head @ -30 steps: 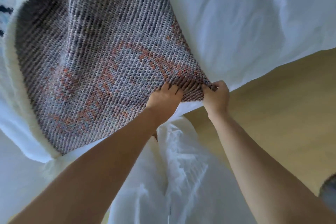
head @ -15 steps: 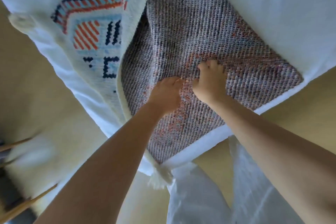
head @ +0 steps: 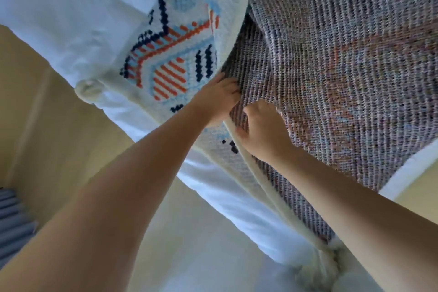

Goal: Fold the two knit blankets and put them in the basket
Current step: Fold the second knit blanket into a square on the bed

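While the knit blanket (head: 343,66) lies folded back at the near edge of the bed (head: 71,19), left hand (head: 218,99) curls its fingers into the fold, right hand (head: 263,130) pinches its cream border.

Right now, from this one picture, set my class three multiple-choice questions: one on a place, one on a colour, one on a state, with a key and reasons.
1. Where does the white knit blanket with its orange, navy and light-blue pattern lie? A on a white bed sheet; B in a wicker basket; C on a wooden chair.
2. What colour are the stripes inside the pattern's diamond? A green; B orange; C yellow.
3. What is the right hand doing? A hanging free; B holding a basket; C gripping the blanket at its cream edge.
Key: A, white sheet shows around the blanket; B, the stripes are orange on white; C, its thumb and fingers curl at that edge.
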Demonstrator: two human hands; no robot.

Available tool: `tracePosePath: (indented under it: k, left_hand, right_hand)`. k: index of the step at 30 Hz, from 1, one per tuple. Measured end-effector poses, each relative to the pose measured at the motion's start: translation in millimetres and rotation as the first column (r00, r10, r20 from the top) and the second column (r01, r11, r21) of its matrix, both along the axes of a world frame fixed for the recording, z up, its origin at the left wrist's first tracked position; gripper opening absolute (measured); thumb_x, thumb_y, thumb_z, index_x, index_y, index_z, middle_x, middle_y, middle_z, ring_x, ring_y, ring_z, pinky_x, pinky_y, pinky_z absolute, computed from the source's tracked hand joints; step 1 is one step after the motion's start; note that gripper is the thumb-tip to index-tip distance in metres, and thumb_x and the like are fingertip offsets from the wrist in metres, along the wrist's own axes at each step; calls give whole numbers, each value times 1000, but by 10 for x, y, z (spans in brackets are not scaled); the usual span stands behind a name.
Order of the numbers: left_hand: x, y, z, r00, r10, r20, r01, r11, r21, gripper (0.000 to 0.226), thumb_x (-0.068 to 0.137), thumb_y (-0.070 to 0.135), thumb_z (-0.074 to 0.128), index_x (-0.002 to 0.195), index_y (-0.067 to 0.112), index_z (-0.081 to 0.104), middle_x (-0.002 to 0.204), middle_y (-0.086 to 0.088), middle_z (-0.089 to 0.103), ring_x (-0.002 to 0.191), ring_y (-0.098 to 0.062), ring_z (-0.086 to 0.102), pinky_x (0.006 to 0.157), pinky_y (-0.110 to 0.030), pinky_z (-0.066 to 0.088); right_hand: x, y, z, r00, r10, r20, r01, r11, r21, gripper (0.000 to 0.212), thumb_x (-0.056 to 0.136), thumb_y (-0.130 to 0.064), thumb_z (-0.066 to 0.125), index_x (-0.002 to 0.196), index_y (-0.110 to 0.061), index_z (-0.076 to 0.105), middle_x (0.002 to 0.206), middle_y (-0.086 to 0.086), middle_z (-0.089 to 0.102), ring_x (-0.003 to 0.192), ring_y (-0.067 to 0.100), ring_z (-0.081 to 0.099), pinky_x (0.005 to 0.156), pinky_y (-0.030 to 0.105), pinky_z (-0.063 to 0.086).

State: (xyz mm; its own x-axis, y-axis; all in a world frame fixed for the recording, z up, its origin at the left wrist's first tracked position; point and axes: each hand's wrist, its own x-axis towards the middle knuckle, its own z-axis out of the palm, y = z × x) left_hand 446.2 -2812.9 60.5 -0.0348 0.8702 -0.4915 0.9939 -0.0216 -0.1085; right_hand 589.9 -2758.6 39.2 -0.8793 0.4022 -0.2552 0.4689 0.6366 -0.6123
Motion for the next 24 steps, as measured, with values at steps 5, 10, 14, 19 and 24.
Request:
tracePosePath:
  k: [5, 10, 14, 19, 24]
  left_hand:
    - [-341, 126, 148, 972, -216, -95, 213, 976, -41, 30, 44, 5, 87, 72, 12, 76, 79, -5, 74, 85, -24, 71, 89, -42, 51]
    - [-518, 100, 161, 974, -222, -44, 215, 968, -130, 24, 91, 3, 45, 107, 1, 61, 103, -12, 66, 99, -26, 61, 105, -36, 34]
    - [-701, -477, 84, 942, -333, 32, 334, 933, -136, 26, 89, 11, 39, 102, 8, 61, 93, -5, 65, 84, -23, 63, 78, -32, 49]
    - [-975, -1236, -126, 892, -438, 112, 445, 895, -41, 26, 51, 8, 68, 76, 6, 68, 68, -10, 64, 57, -28, 61, 57, -33, 53]
    - [-1362, -1113, -168, 850, -525, 39, 521, 849, 91, 21, 76, 16, 62, 97, 13, 67, 92, -6, 65, 88, -27, 62, 98, -43, 44]
  right_hand:
    - [-267, -269, 38, 987, 30, 161, -15, 996, -92, 50, 88, -37, 59, 121, -3, 46, 116, 12, 51, 104, 26, 54, 85, 37, 51]
    - [-462, -315, 33, 990, -92, 110, 104, 989, -102, 26, 91, -1, 46, 116, -2, 55, 99, 14, 64, 76, 26, 65, 68, 35, 57]
    - [-445, -608, -8, 972, 138, 189, -95, 971, -221, 23, 91, -3, 49, 112, -6, 59, 95, 12, 66, 72, 21, 65, 63, 28, 54]
    - [-647, -961, -101, 894, 159, 418, -113, 985, -134, 20, 92, -23, 50, 101, -6, 57, 106, 14, 63, 96, 29, 61, 78, 33, 46]
    - [-1151, -948, 48, 904, -108, 413, 135, 990, -36, 34, 86, -48, 52, 83, -15, 44, 81, 4, 50, 78, 25, 54, 62, 30, 37]
